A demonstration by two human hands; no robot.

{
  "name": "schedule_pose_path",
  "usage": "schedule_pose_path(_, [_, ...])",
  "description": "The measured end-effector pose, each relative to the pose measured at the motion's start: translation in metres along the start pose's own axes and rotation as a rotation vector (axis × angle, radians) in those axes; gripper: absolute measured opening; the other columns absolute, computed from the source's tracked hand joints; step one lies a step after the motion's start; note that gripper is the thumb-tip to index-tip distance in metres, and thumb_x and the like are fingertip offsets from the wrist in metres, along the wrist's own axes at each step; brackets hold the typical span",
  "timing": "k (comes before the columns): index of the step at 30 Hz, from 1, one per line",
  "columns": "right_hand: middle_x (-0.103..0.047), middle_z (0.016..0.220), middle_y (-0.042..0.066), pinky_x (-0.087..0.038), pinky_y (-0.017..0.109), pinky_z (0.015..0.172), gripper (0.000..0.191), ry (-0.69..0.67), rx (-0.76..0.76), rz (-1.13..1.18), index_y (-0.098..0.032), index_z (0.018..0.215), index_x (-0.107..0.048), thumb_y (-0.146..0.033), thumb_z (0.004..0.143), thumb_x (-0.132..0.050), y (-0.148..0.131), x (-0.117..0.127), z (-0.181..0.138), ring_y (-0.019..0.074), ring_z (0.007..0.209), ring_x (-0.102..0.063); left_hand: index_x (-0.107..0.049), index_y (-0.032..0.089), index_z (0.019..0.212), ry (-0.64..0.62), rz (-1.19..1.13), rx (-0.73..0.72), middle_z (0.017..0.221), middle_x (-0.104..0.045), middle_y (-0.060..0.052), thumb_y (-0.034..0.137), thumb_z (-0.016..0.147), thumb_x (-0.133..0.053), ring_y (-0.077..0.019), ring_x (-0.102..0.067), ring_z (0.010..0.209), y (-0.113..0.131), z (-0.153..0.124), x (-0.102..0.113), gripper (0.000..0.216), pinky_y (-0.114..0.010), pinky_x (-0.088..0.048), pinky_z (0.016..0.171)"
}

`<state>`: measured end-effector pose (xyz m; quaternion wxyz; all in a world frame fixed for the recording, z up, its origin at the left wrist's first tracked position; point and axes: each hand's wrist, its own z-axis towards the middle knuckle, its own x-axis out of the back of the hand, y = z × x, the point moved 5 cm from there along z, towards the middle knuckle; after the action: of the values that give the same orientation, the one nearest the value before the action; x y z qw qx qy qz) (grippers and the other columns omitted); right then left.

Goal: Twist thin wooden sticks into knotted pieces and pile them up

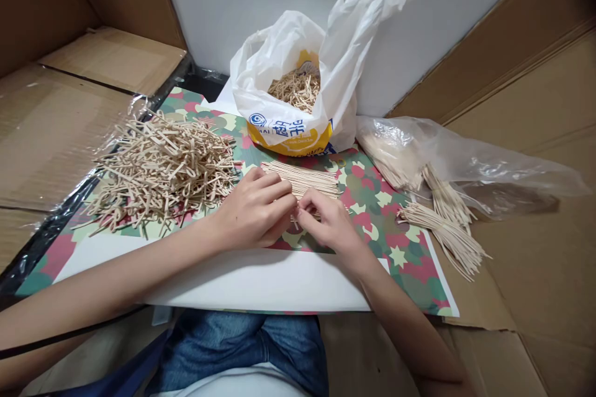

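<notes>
Nearest me: a bit of white top (242, 381) & blue jeans (237, 347), wearer sat at the worktop (421, 267), which has a camo-pattern cover in green, red & cream.

Mid-worktop, just beyond the fingers, there's a flat row of pale strips (305, 175): thin, straight, cream-beige, approx. parallel, running side to side. L hand (261, 208) is at the row's near L corner, fingers curled in, nearly closed. R hand (328, 217) is at the near edge, thumb & forefinger drawn tog., tips meeting the L hand's. Can't tell what, if anything, is pinched betw. them; too small & partly hidden.

L of the row: big loose heap (170, 167), same pale colour, but pcs bent & looped, all tangled. Near edge: white sheet (200, 273) under the forearms.

Behind the row: white plastic bag (349, 68), mouth open, browner short pcs (300, 90) inside. Print on it: blue round logo, "HAI" partly legible, large blue Chinese chars, & "HAPPY" low on the yellow band; rest too small or creased.

Far R: clear bag (493, 167) w/ more strips, plus two fanned bundles (449, 239) beside it. Cardboard (549, 248) both sides, pale wall (209, 12) at back.
</notes>
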<state>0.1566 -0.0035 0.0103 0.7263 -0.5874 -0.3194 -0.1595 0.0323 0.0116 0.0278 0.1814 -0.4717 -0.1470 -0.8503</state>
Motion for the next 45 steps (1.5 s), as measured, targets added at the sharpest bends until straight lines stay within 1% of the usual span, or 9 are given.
schedule_pose_path(7, [-0.050,0.060,-0.006,-0.036,0.019,0.044,0.008,-0.044,-0.155,0.300,-0.020,0.072,-0.047,-0.023,0.079,-0.050,0.000,-0.003,-0.001,0.0072,0.049,-0.051,-0.055,0.015,0.064,0.116,-0.337,0.249,0.063,-0.052,-0.002,0.015,0.073,-0.046,-0.0128,-0.043,0.061,-0.012,0.001,0.006,0.013,-0.027,-0.035,0.060])
schedule_pose_path(15, [-0.047,0.050,-0.008,-0.034,0.019,0.043,0.011,0.014,-0.140,0.280,-0.021,0.068,-0.045,-0.021,0.079,-0.048,-0.001,-0.002,-0.002,0.0081,0.044,-0.050,-0.053,0.015,0.058,0.129,-0.497,0.444,0.060,-0.051,0.000,0.013,0.066,-0.047,-0.0114,-0.048,0.061,-0.023,0.004,0.009,0.010,-0.024,-0.037,0.059])
schedule_pose_path(22, [-0.049,0.052,-0.007,-0.034,0.020,0.044,0.013,0.037,-0.077,0.246,-0.021,0.067,-0.045,-0.018,0.079,-0.048,-0.002,0.002,-0.005,0.0083,0.046,-0.048,-0.053,0.014,0.057,0.137,-0.620,0.504,0.059,-0.051,0.000,0.012,0.066,-0.048,-0.0104,-0.047,0.059,-0.026,0.004,0.006,0.011,-0.023,-0.038,0.058])
schedule_pose_path(25, [-0.052,0.058,-0.004,-0.036,0.021,0.047,0.013,0.073,-0.008,0.127,-0.021,0.067,-0.044,-0.019,0.080,-0.047,-0.002,0.005,-0.006,0.0103,0.054,-0.050,-0.054,0.014,0.059,0.140,-0.633,0.479,0.059,-0.052,0.000,0.013,0.068,-0.048,-0.0106,-0.047,0.059,-0.024,0.002,0.007,0.011,-0.023,-0.038,0.059])
schedule_pose_path(28, [-0.054,0.067,0.000,-0.039,0.025,0.058,0.012,0.180,0.132,-0.115,-0.020,0.068,-0.046,-0.019,0.080,-0.046,-0.005,0.011,-0.006,0.0137,0.066,-0.050,-0.057,0.014,0.065,0.097,-0.620,0.416,0.064,-0.054,-0.002,0.017,0.074,-0.047,-0.0115,-0.049,0.063,-0.024,0.001,0.009,0.013,-0.024,-0.039,0.062])
schedule_pose_path(31, [-0.054,0.066,0.002,-0.037,0.030,0.066,0.012,0.233,0.274,-0.316,-0.020,0.069,-0.048,-0.017,0.081,-0.045,-0.009,0.012,-0.006,0.0162,0.068,-0.048,-0.059,0.014,0.069,0.055,-0.612,0.404,0.068,-0.056,-0.003,0.023,0.079,-0.045,-0.0126,-0.050,0.066,-0.029,-0.001,0.011,0.019,-0.024,-0.039,0.063])
schedule_pose_path(38, [-0.060,0.066,0.003,-0.029,0.034,0.066,0.013,0.270,0.417,-0.661,-0.020,0.072,-0.053,-0.020,0.082,-0.045,-0.018,0.011,-0.010,0.0194,0.071,-0.046,-0.061,0.013,0.069,-0.085,-0.697,0.385,0.064,-0.056,-0.002,0.024,0.078,-0.051,-0.0122,-0.050,0.063,-0.024,0.003,0.002,0.018,-0.024,-0.039,0.064])
schedule_pose_path(41, [-0.061,0.066,0.003,-0.027,0.034,0.063,0.011,0.338,0.439,-0.733,-0.019,0.075,-0.055,-0.020,0.082,-0.047,-0.022,0.013,-0.014,0.0197,0.069,-0.047,-0.062,0.012,0.071,-0.021,-0.714,0.425,0.064,-0.056,-0.003,0.024,0.079,-0.051,-0.0122,-0.051,0.064,-0.021,0.003,0.000,0.018,-0.024,-0.040,0.063])
schedule_pose_path(45, [-0.062,0.070,0.004,-0.027,0.034,0.062,0.013,0.364,0.452,-0.744,-0.019,0.089,-0.057,-0.020,0.082,-0.047,-0.023,0.015,-0.017,0.0197,0.069,-0.049,-0.063,0.013,0.074,0.123,-0.639,0.470,0.066,-0.056,-0.003,0.023,0.079,-0.053,-0.0129,-0.051,0.066,-0.019,0.001,0.003,0.014,-0.025,-0.039,0.065])
